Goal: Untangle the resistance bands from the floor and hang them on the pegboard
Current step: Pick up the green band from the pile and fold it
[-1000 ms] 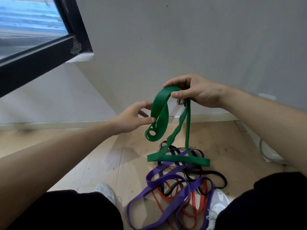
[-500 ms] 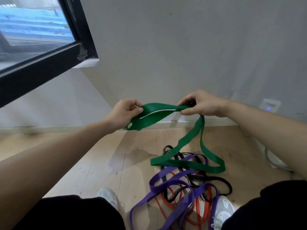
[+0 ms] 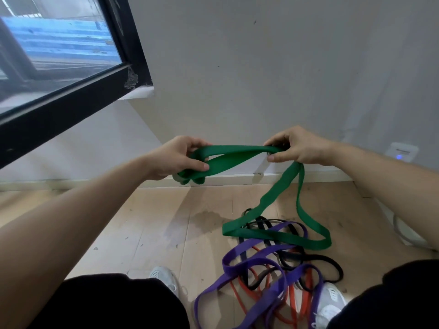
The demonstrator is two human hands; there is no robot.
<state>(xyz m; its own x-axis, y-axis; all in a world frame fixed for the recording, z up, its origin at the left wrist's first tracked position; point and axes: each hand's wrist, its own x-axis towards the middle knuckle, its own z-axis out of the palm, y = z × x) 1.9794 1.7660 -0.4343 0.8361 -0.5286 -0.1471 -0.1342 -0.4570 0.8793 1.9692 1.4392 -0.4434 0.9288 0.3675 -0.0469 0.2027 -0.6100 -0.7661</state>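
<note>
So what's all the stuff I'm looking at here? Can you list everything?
green band: one, green, stretched between both hands, loop hanging to the floor
purple band: one or two, purple, tangled on the floor
black band: at least one, black, same tangle
red band: at least one, orange-red, same tangle
window: one, black frame, upper left
wall: one, pale grey, ahead
floor: one, pale wood, below
wall box: one, white with blue light, right
cable: one, whitish, floor far right
shoes: two, white, by the tangle
left hand: one, grips the band's bunched end
right hand: one, pinches the band's other end
</note>
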